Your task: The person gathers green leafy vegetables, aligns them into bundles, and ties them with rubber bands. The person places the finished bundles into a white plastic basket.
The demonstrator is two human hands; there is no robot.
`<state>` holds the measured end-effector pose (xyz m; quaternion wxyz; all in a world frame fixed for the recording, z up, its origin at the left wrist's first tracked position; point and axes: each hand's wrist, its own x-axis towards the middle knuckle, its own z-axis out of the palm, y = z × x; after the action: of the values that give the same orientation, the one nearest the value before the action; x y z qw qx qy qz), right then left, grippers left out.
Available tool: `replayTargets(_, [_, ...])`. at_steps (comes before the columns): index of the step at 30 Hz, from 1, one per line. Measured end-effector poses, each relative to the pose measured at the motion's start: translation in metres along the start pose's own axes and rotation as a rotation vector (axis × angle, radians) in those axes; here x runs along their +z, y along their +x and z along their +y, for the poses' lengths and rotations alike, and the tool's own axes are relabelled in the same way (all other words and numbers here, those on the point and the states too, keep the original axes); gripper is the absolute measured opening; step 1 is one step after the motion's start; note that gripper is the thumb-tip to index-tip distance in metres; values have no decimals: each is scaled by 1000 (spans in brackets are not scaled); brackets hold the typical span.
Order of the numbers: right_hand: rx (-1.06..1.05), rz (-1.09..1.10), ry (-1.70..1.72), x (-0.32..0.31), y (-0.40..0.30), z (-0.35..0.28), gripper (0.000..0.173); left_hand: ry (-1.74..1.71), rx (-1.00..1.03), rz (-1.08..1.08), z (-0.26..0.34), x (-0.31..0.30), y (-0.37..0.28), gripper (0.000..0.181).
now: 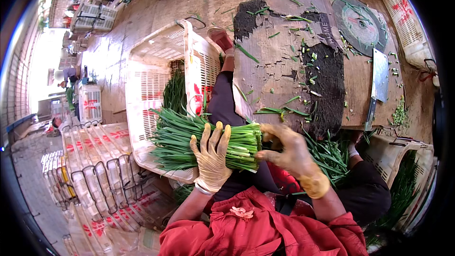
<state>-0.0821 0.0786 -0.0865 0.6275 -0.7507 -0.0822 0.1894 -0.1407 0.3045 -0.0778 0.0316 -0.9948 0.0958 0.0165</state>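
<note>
A thick bundle of green chives (177, 140) lies across my lap, its pale cut ends facing right. My left hand (211, 160), in a yellowed rubber glove, rests over the bundle with fingers spread across it and grips it against the lap. At the cut ends is my right hand (293, 149), also gloved and slightly blurred, its thumb and fingers apart. Its fingertips are at or very near the stem ends; contact is not certain. Loose chives (328, 156) lie beneath and beyond the right hand. A white plastic crate (149, 89) with more chives (174, 90) inside stands to the left.
A worn mat (270, 67) scattered with trimmings covers part of a wooden board (359, 92). A cleaver (379, 78) and a round disc (362, 25) lie on the board. Strapped crates (103, 145) stand at left, another chive-filled crate (384, 153) at right. A person (71, 74) is far left.
</note>
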Motion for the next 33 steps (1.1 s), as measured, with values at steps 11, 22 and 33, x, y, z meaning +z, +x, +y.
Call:
replayTargets(11, [-95, 145, 199, 3, 20, 26, 28, 72, -190, 65, 4, -2, -22, 97])
replayTargets(22, [-576, -79, -177, 9, 18, 6, 24, 79, -131, 113, 6, 7, -17, 85])
replayTargets(33, [-240, -313, -158, 11, 31, 6, 19, 62, -64, 103, 5, 6, -14, 90])
